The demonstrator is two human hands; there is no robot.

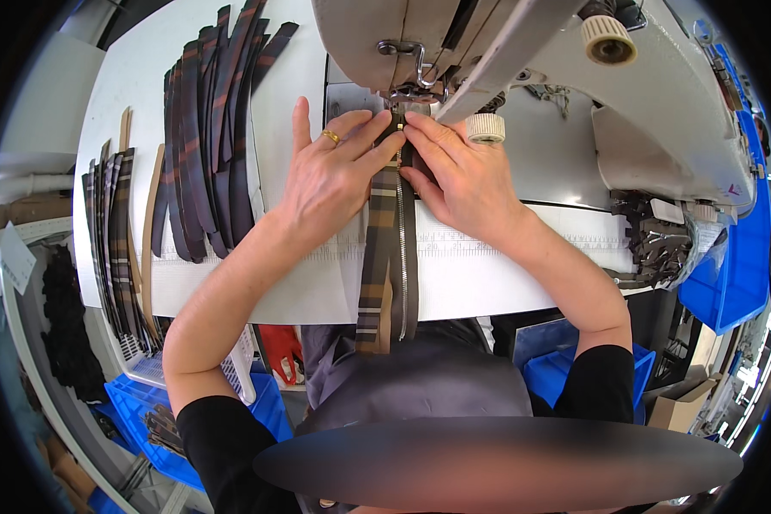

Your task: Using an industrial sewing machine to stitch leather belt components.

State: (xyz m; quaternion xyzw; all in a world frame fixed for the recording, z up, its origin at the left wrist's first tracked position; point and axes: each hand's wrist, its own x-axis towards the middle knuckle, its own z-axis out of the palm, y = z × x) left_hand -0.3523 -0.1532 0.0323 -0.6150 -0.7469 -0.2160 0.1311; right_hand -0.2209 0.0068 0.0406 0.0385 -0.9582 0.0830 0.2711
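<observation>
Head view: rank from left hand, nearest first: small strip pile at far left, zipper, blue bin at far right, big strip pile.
From the left hand:
1. Zipper: at its fingertips.
2. Big strip pile: to its left.
3. Small strip pile: farther left.
4. Blue bin: far right.

We had a white worktable (128, 77) across the middle of the room, with a pale panel (47, 90) beyond its left side. We saw one blue bin (728, 291) by its right edge, a cardboard box (681, 404) below that, and narrow white lights (767, 364) glowing at the far right.
</observation>
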